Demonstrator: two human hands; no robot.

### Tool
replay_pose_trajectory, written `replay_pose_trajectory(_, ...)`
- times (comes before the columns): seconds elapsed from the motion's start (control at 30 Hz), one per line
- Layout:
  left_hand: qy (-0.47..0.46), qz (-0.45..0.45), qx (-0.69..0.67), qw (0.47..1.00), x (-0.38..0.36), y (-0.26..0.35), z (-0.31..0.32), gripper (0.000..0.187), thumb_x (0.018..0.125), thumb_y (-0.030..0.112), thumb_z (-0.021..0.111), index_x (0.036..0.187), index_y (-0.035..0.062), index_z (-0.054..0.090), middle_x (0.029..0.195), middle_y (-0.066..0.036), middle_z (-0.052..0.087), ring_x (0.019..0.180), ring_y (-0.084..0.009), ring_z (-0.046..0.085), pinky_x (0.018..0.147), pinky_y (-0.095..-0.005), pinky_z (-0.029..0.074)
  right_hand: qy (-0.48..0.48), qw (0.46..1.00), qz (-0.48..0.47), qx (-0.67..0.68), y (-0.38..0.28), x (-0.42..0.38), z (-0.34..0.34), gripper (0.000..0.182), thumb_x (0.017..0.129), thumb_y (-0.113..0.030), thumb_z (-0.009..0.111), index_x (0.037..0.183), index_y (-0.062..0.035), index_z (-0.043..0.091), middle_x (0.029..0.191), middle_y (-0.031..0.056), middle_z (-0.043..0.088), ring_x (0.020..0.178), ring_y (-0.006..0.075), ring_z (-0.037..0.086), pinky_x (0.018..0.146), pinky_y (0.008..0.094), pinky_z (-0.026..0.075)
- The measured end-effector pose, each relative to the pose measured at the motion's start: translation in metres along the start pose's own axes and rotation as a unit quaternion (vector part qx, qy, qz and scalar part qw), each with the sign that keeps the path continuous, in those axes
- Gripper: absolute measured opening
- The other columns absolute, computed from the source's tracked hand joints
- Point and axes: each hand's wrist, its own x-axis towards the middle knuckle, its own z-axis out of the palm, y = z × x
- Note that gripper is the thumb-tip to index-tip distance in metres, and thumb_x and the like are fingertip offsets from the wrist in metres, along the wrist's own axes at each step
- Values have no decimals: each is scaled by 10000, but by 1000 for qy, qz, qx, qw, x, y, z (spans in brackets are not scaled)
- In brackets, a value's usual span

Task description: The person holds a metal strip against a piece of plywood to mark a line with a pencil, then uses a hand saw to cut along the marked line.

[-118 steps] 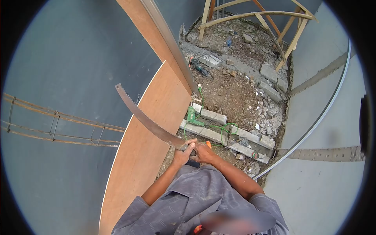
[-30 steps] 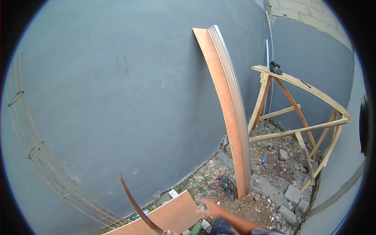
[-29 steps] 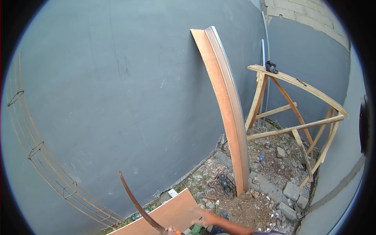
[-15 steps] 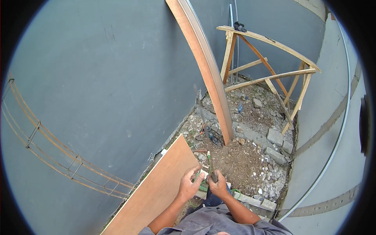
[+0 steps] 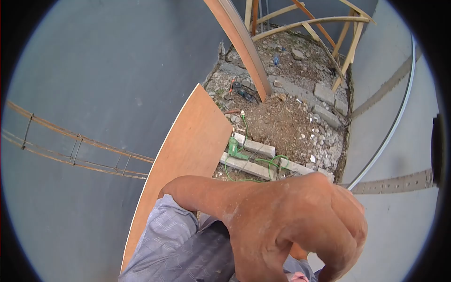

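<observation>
My left hand (image 5: 310, 221) is very close to the camera, reaching across my chest to the right. Its fingers curl downward, and the fingertips and whatever they may grip are hidden. Behind it shows a small patch of skin, probably my right hand or forearm (image 5: 299, 251); its fingers are out of sight. A plywood board (image 5: 195, 127) lies along my left side, beneath the left forearm. Beyond the hand, a green power drill (image 5: 235, 148) with a green cord rests by concrete strips (image 5: 249, 165).
An angle grinder (image 5: 243, 91) lies on the rubble near a tall upright wooden board (image 5: 249, 61). A timber trestle (image 5: 350, 42) stands at the back. Rebar (image 5: 77, 136) runs along the left wall, and a pale conduit (image 5: 399, 110) along the right wall.
My left hand has risen from in front of me toward the camera and across to the right. The right hand, which held a dark object, is now mostly hidden. The view has tilted down.
</observation>
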Motion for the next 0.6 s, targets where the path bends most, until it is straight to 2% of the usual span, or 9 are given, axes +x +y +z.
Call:
replay_pose_trajectory(0.1,4,-74,52,996,-2,1,27,283,805,302,711,733,46,616,783,-88,620,695,-214,590,571,-322,457,38,990,137,-11,103,-75,-7,324,844,-242,611,966,57,585,914,216,624,861,343,589,782,412,453)
replay_pose_trajectory(0.2,37,-134,144,980,-30,-17,45,367,896,314,605,689,11,614,739,-122,620,709,-231,621,611,-305,474,85,964,251,3,173,-147,-7,355,851,-259,602,988,68,582,952,234,622,905,368,588,814,420,451)
replay_pose_trajectory(0.27,43,-299,308,902,-69,-32,38,285,916,250,576,776,6,627,783,-104,632,732,-242,621,639,-326,487,106,947,303,15,200,-186,-1,376,856,-270,595,1003,76,579,978,246,620,934,385,587,835,426,449)
replay_pose_trajectory(0.3,12,-410,360,838,-95,-36,30,243,907,242,581,870,8,636,820,-106,634,762,-266,618,679,-333,493,120,941,315,25,207,-200,2,386,859,-275,592,1010,80,578,991,252,619,949,393,587,845,429,449)
replay_pose_trajectory(0.37,58,-531,402,743,-164,-39,11,260,911,262,583,918,10,647,811,-82,638,746,-184,604,681,-306,479,146,938,310,52,212,-217,13,407,864,-286,586,1025,87,576,1017,264,618,979,410,586,866,435,447)
replay_pose_trajectory(0.43,133,-635,400,647,-229,-30,-11,295,911,294,584,930,8,651,791,-55,632,729,-133,581,674,-291,467,171,948,255,81,191,-223,19,400,878,-281,564,1024,91,575,1009,270,619,973,413,592,860,436,448)
replay_pose_trajectory(0.47,169,-683,389,595,-254,-20,-21,316,909,313,587,936,6,653,783,-42,627,722,-113,568,671,-284,461,183,954,217,95,180,-223,22,384,889,-270,546,1015,91,575,989,271,621,952,409,598,844,435,449)
replay_pose_trajectory(0.53,216,-724,381,533,-295,3,-45,335,907,324,589,950,-3,648,790,-40,625,726,-118,577,680,-277,463,97,962,245,71,144,-206,24,363,900,-260,523,1014,81,579,955,269,622,916,408,602,811,444,446)
replay_pose_trajectory(0.6,226,-726,402,510,-329,27,-76,341,909,322,589,963,-11,644,803,-40,632,739,-118,585,685,-275,466,83,974,178,113,128,-170,47,320,889,-238,533,1013,53,587,889,240,626,831,376,608,745,430,454)
